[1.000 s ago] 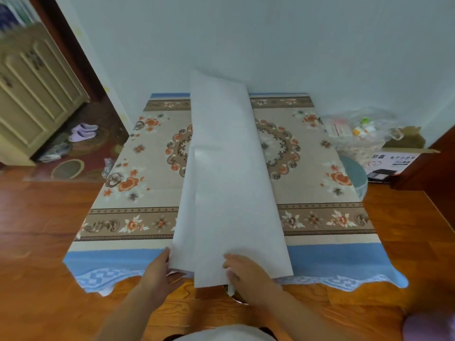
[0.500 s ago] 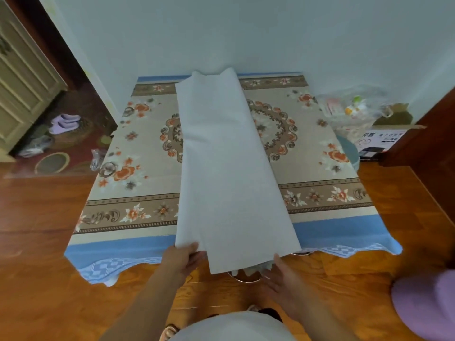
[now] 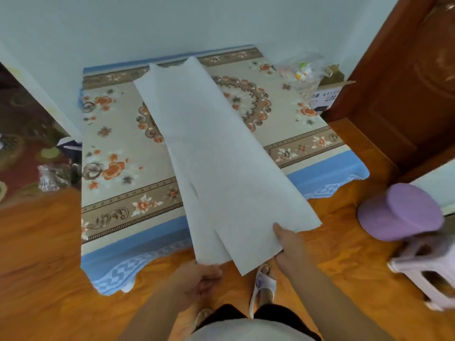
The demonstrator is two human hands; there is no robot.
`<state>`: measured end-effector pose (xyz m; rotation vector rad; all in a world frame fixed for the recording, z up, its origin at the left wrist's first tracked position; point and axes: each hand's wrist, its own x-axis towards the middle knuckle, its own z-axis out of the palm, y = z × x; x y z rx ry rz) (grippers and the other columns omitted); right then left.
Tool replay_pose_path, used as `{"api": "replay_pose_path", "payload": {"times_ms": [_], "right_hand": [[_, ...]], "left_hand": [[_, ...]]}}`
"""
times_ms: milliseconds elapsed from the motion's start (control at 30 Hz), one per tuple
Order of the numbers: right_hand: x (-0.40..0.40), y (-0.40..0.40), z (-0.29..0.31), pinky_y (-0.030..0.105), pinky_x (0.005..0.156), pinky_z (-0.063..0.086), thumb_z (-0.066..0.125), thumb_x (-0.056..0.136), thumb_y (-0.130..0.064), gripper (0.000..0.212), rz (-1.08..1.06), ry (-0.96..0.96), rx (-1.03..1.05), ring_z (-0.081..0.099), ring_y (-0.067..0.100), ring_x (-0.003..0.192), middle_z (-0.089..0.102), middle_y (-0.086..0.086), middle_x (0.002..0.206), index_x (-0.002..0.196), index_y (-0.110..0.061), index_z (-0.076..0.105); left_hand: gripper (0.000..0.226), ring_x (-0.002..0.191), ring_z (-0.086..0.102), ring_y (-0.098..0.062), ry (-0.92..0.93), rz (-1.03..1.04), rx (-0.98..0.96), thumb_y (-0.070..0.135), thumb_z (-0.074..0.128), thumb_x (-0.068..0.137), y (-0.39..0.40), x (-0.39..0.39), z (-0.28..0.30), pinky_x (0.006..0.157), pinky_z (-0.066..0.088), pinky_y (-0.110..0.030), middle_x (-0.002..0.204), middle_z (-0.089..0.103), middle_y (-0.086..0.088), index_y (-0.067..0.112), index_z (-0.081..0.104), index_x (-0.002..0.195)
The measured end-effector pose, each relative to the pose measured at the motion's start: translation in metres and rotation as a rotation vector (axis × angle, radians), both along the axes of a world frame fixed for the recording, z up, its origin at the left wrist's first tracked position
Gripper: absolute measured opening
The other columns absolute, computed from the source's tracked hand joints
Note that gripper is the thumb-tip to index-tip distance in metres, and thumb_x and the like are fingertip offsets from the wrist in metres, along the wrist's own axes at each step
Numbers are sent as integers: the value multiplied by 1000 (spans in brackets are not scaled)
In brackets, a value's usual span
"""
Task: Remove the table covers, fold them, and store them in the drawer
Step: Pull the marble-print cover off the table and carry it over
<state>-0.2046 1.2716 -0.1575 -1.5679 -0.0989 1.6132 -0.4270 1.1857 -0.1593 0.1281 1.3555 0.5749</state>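
Both hands hold the near end of the white cover (image 3: 221,163): right hand (image 3: 286,244) pinches the near-right edge, thumb on top, fingers under; left hand (image 3: 197,279) sits curled at the near-left corner, apparently gripping it from below, contact partly hidden.

Largest first: floral tablecloth (image 3: 118,153) lies spread on the table, not yet removed. White cover lies on top, folded lengthwise into a long strip with at least 2 layers showing at the near edge.

Step, my read: mid-fold on cover 1. Next move likely needs the near end carried to the far end to halve the length, edges kept aligned.

Long axis runs near-to-far, skewed: far end points toward the wall, left of centre; near end overhangs the table edge toward the person's right.
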Motion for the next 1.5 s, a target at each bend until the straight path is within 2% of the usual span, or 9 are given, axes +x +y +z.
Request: {"api": "replay_pose_path", "payload": {"times_ms": [167, 467, 667, 800, 1000, 1167, 1233, 1300, 1500], "right_hand": [[28, -59, 41, 54, 98, 52, 72, 90, -11, 37, -10, -225, 154, 69, 33, 106, 72, 10, 117, 126, -5, 62], [105, -165, 146, 48, 95, 54, 67, 92, -3, 27, 90, -356, 368, 73, 29, 100, 76, 8, 110, 118, -7, 69], [212, -264, 177, 48, 94, 54, 65, 90, 1, 31, 82, -356, 390, 72, 32, 102, 74, 12, 114, 120, -7, 67], [305, -341, 174, 50, 93, 54, 65, 92, -3, 32, -4, -335, 374, 72, 33, 103, 74, 11, 114, 123, -9, 65], [431, -462, 173, 58, 102, 47, 57, 97, -15, 33, -234, -162, 239, 65, 45, 113, 70, 22, 119, 127, -2, 63], [487, -551, 208, 48, 76, 61, 76, 73, -25, 64, -300, -148, 399, 71, 38, 105, 70, 18, 122, 133, -7, 61], [502, -599, 211, 51, 86, 57, 82, 69, -28, 72, -348, -155, 430, 69, 38, 109, 69, 16, 125, 135, -11, 59], [513, -648, 215, 51, 87, 56, 72, 85, -29, 55, -398, -199, 458, 69, 37, 109, 70, 14, 124, 136, -13, 59], [505, -795, 235, 32, 56, 60, 63, 96, -17, 27, -447, -495, 495, 76, 22, 82, 78, 3, 99, 122, -10, 65]], "left_hand": [[58, 121, 63, -33, -115, 172, 118, 45, 65, 93, -16, -39, -15, 106, 49, -48, 130, 68, -17, 9, 59, 138], [56, 119, 67, -33, -156, 121, 246, 53, 73, 89, -12, 46, 16, 108, 47, -54, 127, 71, -12, 18, 64, 132], [43, 117, 66, -35, -153, 264, 232, 33, 70, 96, -58, 117, 21, 98, 53, -53, 125, 71, -15, 14, 65, 134], [27, 96, 63, -29, -77, 256, 201, 21, 54, 105, -107, 200, 38, 90, 49, -48, 125, 65, -15, 7, 60, 128], [14, 100, 67, -30, -81, 293, 410, 7, 62, 99, -193, 311, 151, 89, 55, -52, 115, 69, -15, 9, 65, 112], [34, 92, 71, -30, -34, 213, 484, 8, 66, 96, -264, 365, 230, 61, 58, -45, 109, 71, -14, 6, 58, 130], [30, 90, 71, -31, -43, 179, 508, 6, 64, 98, -303, 384, 242, 67, 58, -47, 105, 71, -15, 5, 57, 127], [18, 86, 69, -29, -65, 136, 515, 5, 60, 100, -347, 398, 244, 79, 57, -45, 99, 69, -14, 3, 58, 117], [11, 89, 67, -28, -100, 99, 432, 8, 54, 104, -467, 408, 185, 103, 50, -45, 108, 70, -12, 5, 64, 102]]}}
